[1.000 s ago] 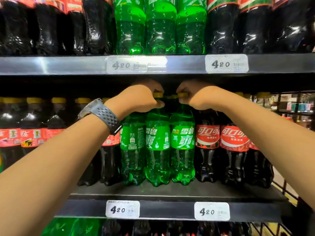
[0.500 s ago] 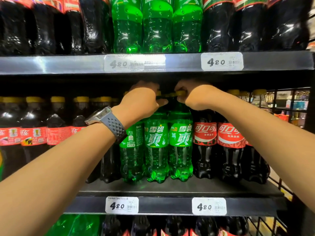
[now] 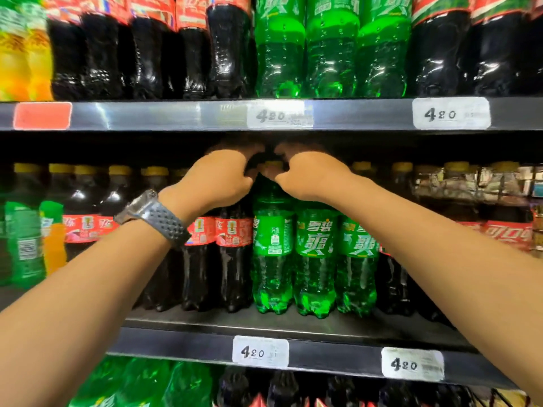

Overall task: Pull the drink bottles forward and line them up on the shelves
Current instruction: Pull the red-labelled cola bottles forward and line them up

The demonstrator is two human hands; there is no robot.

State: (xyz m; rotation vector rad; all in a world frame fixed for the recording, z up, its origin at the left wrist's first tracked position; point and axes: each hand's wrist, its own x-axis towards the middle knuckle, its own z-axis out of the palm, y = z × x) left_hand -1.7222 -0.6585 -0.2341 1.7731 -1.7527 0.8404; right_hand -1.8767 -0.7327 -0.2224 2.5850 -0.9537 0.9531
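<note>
Reaching over green bottles (image 3: 316,254) on the middle shelf (image 3: 293,321), left hand (image 3: 219,179) and right hand (image 3: 308,176) curled, grasp hidden.
Next: drawing rear bottles forward, level with the front row.

Two bare forearms are seen, with no sleeves in view. A wristwatch (image 3: 152,218) is worn on the left wrist — a silvery metal case on a dark grey strap dotted with rows of small perforations. Nothing is worn on the right wrist.
</note>
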